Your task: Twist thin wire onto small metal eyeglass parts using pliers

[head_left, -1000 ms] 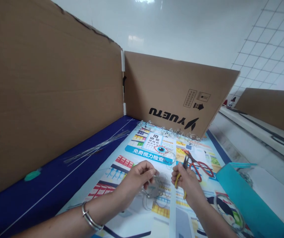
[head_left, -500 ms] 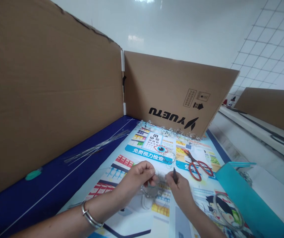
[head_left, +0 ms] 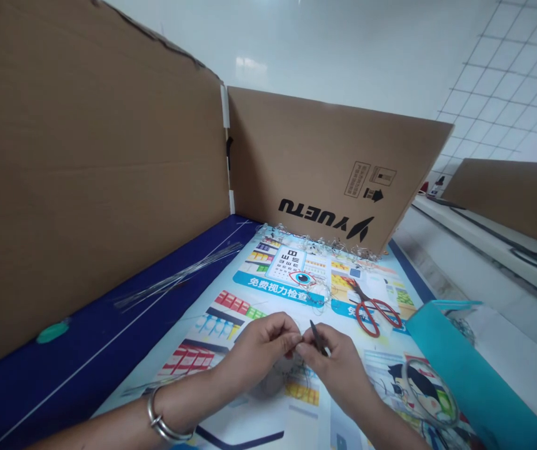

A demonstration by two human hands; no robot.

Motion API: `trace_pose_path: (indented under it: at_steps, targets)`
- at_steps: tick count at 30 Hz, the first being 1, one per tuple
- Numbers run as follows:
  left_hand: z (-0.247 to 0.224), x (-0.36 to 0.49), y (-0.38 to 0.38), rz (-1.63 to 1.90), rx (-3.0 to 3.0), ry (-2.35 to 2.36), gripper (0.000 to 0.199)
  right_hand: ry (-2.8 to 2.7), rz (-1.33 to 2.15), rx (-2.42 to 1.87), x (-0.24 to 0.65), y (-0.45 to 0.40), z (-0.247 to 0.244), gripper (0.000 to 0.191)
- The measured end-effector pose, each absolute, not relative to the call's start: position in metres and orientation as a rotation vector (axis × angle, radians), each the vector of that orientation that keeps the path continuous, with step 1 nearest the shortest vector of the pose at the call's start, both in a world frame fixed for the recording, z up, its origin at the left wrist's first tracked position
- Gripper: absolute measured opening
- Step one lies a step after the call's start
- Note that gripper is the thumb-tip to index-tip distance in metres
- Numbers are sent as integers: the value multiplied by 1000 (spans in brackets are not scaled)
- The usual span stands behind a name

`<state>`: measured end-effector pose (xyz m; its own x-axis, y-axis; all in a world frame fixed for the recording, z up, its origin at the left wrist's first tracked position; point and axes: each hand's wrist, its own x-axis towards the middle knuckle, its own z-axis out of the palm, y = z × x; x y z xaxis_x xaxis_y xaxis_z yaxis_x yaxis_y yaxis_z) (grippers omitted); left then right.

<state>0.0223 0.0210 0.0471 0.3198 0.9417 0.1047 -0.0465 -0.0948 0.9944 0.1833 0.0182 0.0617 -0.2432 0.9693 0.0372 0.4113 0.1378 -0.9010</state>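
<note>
My left hand (head_left: 268, 344), with a silver bangle at the wrist, is closed in a pinch on thin clear wire or line. My right hand (head_left: 341, 365) is closed as well, its fingertips meeting the left ones. A dark, pointed tool (head_left: 317, 337) sticks up out of the right hand; its lower part is hidden, so its kind is unclear. Beneath both hands hangs a loose, blurred tangle of the thin wire (head_left: 296, 375), above a printed sheet (head_left: 249, 409). Red-handled scissors (head_left: 375, 312) lie beyond the right hand, apart from it.
Cardboard panels (head_left: 109, 162) stand at the left and back. Wire scraps (head_left: 324, 242) line the back panel's foot. Straight thin strands (head_left: 179, 275) lie on the blue surface at left. At right are a turquoise box (head_left: 479, 375) and a clear wire coil (head_left: 430, 394).
My right hand has moved left until its fingertips meet those of my left hand. The dark tool now tilts to the left. The view has shifted slightly.
</note>
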Motion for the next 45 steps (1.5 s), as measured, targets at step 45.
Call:
trace_pose_path:
  at_steps: [45]
  targets:
    - [49, 22, 16, 990, 1619, 1021, 23, -1643, 1198, -1344, 176, 8, 65, 11]
